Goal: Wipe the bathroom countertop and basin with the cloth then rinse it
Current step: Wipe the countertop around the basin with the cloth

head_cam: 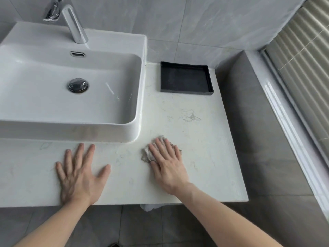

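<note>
While our right hand (pixel 167 163) is pressing flat, fingers straight and close together, on the crumpled cloth (pixel 148 154) in the lower centre of the frame, we are resting our left hand (pixel 80 173), fingers spread wide, on the countertop (pixel 204 139). Lying under our right fingers, the cloth is poking out on their left side, just below the basin (pixel 53 104) corner.

No text, label, brand, number or sign can be read anywhere in view; the black tray (pixel 186 78) well beyond the right hand (pixel 166 163) bears no lettering; the faucet (pixel 74 24) and the basin (pixel 71 86) beyond the left hand (pixel 80 173) show no maker's mark; the desk (pixel 195 131) carries only veining.
</note>
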Available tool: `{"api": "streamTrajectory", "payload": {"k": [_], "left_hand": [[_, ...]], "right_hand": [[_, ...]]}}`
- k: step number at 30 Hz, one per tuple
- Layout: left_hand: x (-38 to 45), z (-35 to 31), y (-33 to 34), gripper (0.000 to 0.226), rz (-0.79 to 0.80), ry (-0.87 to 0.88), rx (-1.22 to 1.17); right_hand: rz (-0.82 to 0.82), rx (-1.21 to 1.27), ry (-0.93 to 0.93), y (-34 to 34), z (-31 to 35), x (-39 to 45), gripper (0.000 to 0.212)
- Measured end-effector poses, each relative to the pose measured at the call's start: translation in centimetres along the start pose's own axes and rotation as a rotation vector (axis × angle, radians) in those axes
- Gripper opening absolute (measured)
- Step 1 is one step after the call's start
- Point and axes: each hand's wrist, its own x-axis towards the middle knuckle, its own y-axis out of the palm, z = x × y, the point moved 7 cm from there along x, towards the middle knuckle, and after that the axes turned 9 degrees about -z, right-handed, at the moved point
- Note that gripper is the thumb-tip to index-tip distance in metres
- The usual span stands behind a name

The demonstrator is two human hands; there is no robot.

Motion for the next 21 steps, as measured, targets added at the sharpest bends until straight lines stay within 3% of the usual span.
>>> {"api": "streamTrajectory", "payload": {"k": [7, 11, 13, 15, 21], "left_hand": [[0.0, -0.1, -0.2, 0.087, 0.005, -0.001, 0.013], [-0.1, -0.1, -0.3, 0.087, 0.002, -0.004, 0.008], [0.0, -0.1, -0.3, 0.087, 0.005, -0.004, 0.011], [0.0, -0.1, -0.3, 0.087, 0.008, -0.001, 0.015], [-0.1, -0.1, 0.0, 0.086, 0.004, -0.002, 0.014]], "right_hand": [[-0.223, 0.012, 0.481, -8.0, -17.6, -5.3, 0.048], [-0.389, 0.141, 0.689, -11.2, -18.5, -6.9, 0.042], [-0.438, 0.251, 0.611, -10.4, -14.7, -5.7, 0.036], [-0.367, 0.299, 0.5, -7.2, -9.9, -4.0, 0.042], [-0.07, 0.045, 0.097, 1.8, 3.2, -0.9, 0.05]]}}
